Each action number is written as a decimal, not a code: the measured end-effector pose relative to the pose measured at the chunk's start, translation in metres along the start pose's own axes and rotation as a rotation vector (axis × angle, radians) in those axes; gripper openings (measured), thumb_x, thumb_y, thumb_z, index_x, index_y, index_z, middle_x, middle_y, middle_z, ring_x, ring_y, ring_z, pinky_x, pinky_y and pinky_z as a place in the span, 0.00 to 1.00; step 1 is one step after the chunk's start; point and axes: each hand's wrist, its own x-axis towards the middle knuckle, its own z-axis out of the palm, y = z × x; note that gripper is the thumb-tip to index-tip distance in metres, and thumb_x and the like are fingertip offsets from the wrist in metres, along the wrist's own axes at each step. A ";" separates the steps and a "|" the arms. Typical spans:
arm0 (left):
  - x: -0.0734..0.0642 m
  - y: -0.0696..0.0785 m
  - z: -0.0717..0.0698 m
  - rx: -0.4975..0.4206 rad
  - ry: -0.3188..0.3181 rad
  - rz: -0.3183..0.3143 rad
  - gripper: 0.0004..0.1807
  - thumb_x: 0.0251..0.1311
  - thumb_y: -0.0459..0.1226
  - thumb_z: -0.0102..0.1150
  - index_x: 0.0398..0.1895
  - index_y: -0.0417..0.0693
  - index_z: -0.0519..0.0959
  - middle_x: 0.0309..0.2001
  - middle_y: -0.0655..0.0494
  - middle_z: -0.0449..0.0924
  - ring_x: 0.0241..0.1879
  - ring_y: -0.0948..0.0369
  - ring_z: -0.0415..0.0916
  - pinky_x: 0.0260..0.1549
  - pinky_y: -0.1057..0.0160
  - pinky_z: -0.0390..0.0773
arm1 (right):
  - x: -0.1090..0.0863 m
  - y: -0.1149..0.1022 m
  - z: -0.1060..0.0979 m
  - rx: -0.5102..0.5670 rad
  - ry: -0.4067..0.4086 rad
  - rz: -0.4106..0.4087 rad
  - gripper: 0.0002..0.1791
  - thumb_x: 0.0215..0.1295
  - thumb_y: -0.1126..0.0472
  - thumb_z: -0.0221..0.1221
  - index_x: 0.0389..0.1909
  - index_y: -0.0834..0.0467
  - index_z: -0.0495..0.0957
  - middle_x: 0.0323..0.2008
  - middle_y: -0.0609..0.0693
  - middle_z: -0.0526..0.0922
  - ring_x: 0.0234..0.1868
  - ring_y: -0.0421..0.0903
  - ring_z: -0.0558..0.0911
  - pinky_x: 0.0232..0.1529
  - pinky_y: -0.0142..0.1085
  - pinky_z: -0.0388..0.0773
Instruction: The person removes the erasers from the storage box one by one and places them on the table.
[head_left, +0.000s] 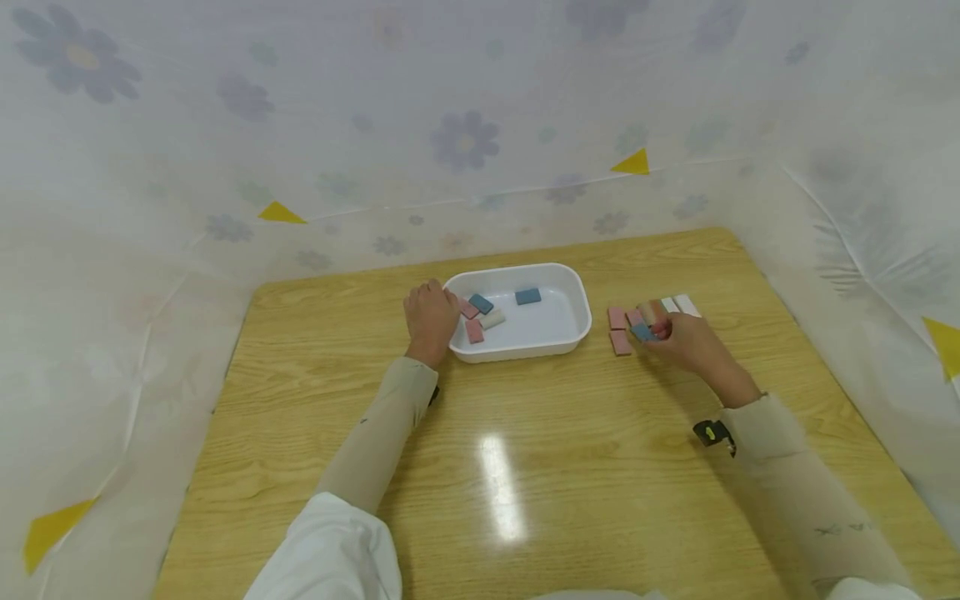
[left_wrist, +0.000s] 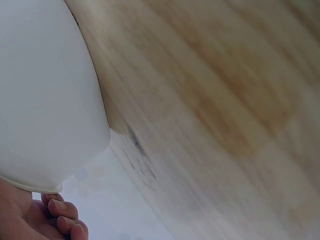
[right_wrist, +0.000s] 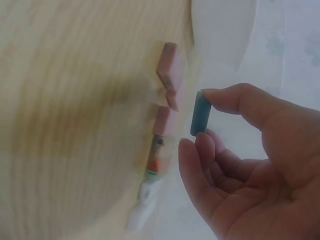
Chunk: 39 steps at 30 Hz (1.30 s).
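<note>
My left hand (head_left: pixel 432 315) grips the left end of a white plastic tray (head_left: pixel 517 353), its curled fingers at the rim in the left wrist view. Inside the tray lie several small flat blocks, among them a blue one (head_left: pixel 528 296), a pink one (head_left: pixel 474 331) and a cream one (head_left: pixel 492 319). Over on the right, my right hand (head_left: pixel 693 343) pinches a small blue rectangular block (right_wrist: pixel 201 114) between thumb and fingertips, held above the table. Just beyond it stretches a row of blocks, with pink blocks (head_left: pixel 620 342) at its left end and a white block (head_left: pixel 686 305) at its right.
The wooden table (head_left: pixel 570 467) has a white, flower-printed curtain (head_left: pixel 465 200) behind it and at both sides. Yellow triangles (head_left: pixel 282 212) are stuck along the curtain. A dark wrist device (head_left: pixel 712 432) sits at the right sleeve.
</note>
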 end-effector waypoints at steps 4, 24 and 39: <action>0.000 0.000 0.000 -0.001 0.000 0.000 0.18 0.67 0.43 0.38 0.37 0.37 0.73 0.34 0.44 0.76 0.37 0.48 0.72 0.39 0.52 0.69 | -0.001 0.006 0.007 0.005 0.027 -0.005 0.20 0.59 0.57 0.60 0.41 0.71 0.74 0.36 0.63 0.78 0.33 0.52 0.77 0.33 0.44 0.74; -0.001 0.003 -0.003 -0.011 -0.033 -0.020 0.18 0.67 0.44 0.40 0.39 0.37 0.72 0.35 0.45 0.75 0.37 0.50 0.71 0.39 0.53 0.68 | 0.004 0.011 0.030 0.080 0.135 0.025 0.18 0.53 0.56 0.65 0.26 0.69 0.76 0.23 0.58 0.77 0.22 0.46 0.72 0.24 0.37 0.69; -0.001 0.003 -0.003 -0.005 -0.016 -0.012 0.17 0.67 0.43 0.41 0.38 0.37 0.73 0.34 0.44 0.76 0.37 0.49 0.71 0.39 0.53 0.68 | 0.000 -0.005 0.023 0.038 0.140 -0.003 0.17 0.65 0.58 0.53 0.36 0.72 0.74 0.28 0.63 0.78 0.29 0.55 0.77 0.32 0.46 0.74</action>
